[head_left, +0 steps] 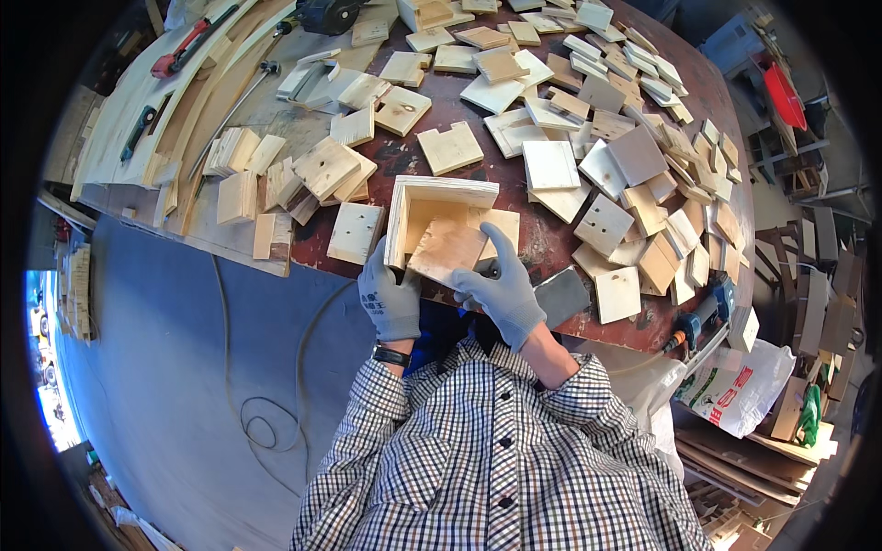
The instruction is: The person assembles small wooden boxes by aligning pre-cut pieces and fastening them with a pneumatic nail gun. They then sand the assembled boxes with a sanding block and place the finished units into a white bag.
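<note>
Near the table's front edge, a small open wooden box (397,216) made of plywood boards is held up before my chest. My left hand (390,301), in a grey glove, grips its lower left side, with some fingers hidden behind the wood. A square wooden panel (447,246) stands tilted across the box's open front. My right hand (507,292), gloved the same, closes on the panel's right edge. Something small and dark shows by its fingers, too little to name. Whether the panel is fixed to the box I cannot tell.
Loose notched and drilled wood pieces (602,225) cover the dark red table (441,110). A power drill (703,317) lies at the right edge, above a white plastic bag (740,390). Long boards (138,101) and a red-handled tool (184,46) lie far left. A cable (303,367) trails on the floor.
</note>
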Available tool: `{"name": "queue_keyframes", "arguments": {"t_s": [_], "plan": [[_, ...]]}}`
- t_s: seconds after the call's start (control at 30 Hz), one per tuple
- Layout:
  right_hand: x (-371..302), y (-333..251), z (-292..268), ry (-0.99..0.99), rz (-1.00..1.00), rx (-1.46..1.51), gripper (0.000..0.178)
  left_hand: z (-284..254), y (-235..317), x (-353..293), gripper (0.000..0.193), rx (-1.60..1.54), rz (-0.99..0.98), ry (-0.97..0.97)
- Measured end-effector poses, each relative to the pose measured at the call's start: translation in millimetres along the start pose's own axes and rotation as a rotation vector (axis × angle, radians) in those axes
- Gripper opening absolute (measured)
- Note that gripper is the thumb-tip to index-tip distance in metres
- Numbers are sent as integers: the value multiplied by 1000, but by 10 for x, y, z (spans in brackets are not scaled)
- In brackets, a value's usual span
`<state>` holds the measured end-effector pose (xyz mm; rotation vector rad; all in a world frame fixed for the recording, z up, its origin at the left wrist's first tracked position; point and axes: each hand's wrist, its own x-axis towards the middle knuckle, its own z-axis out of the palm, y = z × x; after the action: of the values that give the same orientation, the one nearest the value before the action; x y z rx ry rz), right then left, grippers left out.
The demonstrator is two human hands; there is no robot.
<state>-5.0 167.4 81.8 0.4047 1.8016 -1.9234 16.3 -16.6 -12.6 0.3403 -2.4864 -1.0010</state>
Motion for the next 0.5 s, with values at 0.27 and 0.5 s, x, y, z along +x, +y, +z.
{"name": "queue_keyframes", "arguments": {"t_s": [0.27,0.5], "plan": [[-70,283,277,184,-187,104,91,26,36,25,64,17,24,42],[99,221,56,266,-283,-695,62,47,26,18,59,-1,-4,40]]}}
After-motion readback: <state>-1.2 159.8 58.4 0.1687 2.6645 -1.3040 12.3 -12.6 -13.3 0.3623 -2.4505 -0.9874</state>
